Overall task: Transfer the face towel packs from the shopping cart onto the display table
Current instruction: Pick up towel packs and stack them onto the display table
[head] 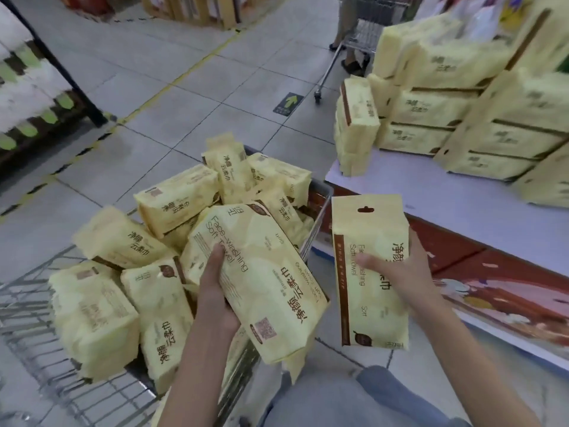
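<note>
My left hand (215,288) grips a yellow face towel pack (264,278) that lies tilted above the heap in the shopping cart (320,204). My right hand (397,269) holds a second yellow pack (366,241) upright, in the air between the cart and the display table (462,208). Several more yellow packs (172,204) lie piled in the cart. On the table, one pack (357,127) stands at the near left corner, beside tall stacks of the same packs (446,87).
A dark shelf rack (37,87) with white goods lines the left aisle. Another cart (363,29) and a person's legs stand at the far end of the table. The table's front panel (492,282) is red. Grey floor tiles lie between.
</note>
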A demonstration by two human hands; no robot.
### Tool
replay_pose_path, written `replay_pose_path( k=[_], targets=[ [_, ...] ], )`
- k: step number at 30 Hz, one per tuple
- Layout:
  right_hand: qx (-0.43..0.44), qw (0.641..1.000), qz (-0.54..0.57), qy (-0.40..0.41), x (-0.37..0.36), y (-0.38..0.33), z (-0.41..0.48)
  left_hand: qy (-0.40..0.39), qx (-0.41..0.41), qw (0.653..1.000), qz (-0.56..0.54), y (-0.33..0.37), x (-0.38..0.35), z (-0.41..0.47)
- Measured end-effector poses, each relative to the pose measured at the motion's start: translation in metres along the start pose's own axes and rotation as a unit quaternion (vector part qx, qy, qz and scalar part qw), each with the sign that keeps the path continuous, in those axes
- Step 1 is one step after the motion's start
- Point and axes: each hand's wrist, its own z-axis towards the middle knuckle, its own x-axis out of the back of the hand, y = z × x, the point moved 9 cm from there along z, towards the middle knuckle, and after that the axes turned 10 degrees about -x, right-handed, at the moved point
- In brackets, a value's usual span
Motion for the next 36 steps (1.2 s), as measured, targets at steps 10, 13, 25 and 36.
replay_pose_path(
  k=[10,13,25,36],
  targets=[
    [-0.074,0.966,0.142,0.205,0.156,0.112,-0.086,-0.156,0.147,0.968,0.132,-0.133,-0.11,-0.042],
    [-0.091,0.949,0.17,0.251,0.196,0.152,-0.126,-0.192,0.19,0.949,0.164,-0.182,-0.132,-0.075],
    [-0.14,0.843,0.3,0.424,0.297,0.284,-0.263,-0.27,0.305,0.878,0.252,-0.329,-0.148,-0.2],
    [-0.131,0.806,0.337,0.469,0.4,0.303,-0.254,-0.299,0.326,0.848,0.294,-0.413,-0.178,-0.214]
  ],
)
